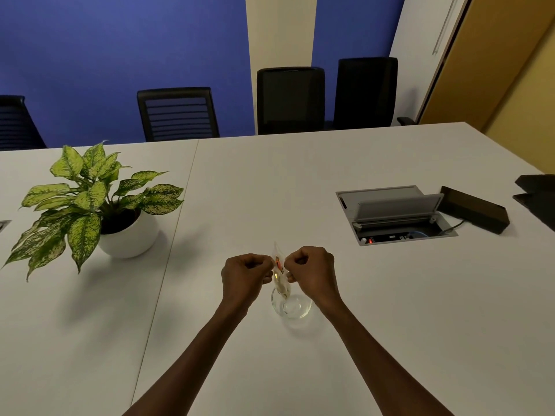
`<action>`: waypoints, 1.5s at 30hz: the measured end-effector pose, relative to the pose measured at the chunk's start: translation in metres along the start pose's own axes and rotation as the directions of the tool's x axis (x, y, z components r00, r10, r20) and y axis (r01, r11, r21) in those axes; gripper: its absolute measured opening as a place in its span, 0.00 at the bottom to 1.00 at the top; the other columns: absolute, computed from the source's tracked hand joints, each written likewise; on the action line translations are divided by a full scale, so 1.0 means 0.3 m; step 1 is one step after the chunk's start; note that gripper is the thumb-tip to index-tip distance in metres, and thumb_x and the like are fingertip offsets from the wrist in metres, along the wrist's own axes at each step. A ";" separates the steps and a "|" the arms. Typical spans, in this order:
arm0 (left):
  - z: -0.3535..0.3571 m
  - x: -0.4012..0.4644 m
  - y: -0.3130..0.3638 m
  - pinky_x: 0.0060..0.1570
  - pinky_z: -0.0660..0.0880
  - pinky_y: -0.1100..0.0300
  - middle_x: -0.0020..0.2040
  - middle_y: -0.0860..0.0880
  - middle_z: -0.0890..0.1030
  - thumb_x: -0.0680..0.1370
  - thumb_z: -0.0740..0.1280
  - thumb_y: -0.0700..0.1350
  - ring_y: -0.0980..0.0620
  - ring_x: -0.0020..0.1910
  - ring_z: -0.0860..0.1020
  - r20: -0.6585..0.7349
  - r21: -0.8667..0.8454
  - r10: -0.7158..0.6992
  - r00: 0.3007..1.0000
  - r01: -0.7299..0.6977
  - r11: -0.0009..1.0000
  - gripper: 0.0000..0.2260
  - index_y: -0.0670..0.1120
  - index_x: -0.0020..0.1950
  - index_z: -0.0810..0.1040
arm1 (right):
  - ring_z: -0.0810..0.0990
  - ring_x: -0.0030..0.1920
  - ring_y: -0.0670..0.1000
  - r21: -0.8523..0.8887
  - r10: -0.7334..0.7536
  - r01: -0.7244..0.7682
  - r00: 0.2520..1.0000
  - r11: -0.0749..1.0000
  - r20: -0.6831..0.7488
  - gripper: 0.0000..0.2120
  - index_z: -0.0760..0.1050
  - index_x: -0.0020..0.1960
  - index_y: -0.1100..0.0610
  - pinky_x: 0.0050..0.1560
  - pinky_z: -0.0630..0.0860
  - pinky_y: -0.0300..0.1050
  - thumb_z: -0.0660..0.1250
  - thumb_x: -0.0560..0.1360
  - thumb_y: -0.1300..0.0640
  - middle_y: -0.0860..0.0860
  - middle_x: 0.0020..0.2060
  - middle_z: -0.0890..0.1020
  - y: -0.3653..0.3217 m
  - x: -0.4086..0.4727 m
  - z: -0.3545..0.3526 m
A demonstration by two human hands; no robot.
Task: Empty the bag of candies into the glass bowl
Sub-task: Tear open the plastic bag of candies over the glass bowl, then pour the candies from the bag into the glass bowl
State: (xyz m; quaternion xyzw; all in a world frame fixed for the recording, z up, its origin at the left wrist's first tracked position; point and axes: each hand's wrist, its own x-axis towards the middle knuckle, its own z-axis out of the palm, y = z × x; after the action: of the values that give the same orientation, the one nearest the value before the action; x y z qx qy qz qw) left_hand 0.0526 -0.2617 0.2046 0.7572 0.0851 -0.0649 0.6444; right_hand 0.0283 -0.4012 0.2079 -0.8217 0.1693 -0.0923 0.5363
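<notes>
A small clear bag of candies (279,273) hangs upright between my two hands, with orange and yellow pieces showing through it. Its lower end dips into the glass bowl (292,307), which stands on the white table (270,190) just below my hands. My left hand (244,274) pinches the bag from the left. From the right, my right hand (310,271) pinches the same bag. The bowl's bottom looks clear; I cannot tell whether any candy lies in it.
A potted plant (90,202) in a white pot stands at the left. An open cable box (393,214) is set into the table at the right, with a black box (474,213) beside it. Black chairs (289,100) line the far edge.
</notes>
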 end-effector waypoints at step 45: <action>-0.070 0.190 -0.390 0.50 0.80 0.42 0.59 0.34 0.79 0.79 0.65 0.47 0.35 0.53 0.80 0.427 -0.360 -0.645 0.634 0.774 0.521 0.17 0.35 0.61 0.75 | 0.85 0.39 0.45 -0.028 -0.278 0.290 0.936 0.956 0.214 0.05 0.85 0.46 0.58 0.43 0.81 0.39 0.74 0.71 0.59 0.52 0.40 0.88 0.089 -0.025 0.105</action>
State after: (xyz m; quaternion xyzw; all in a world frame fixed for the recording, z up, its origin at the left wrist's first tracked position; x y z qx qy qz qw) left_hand 0.0832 -0.2203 0.0834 0.4398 0.3238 -0.3895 0.7416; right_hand 0.0269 -0.3814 0.1710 -0.8581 -0.0055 -0.0776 0.5076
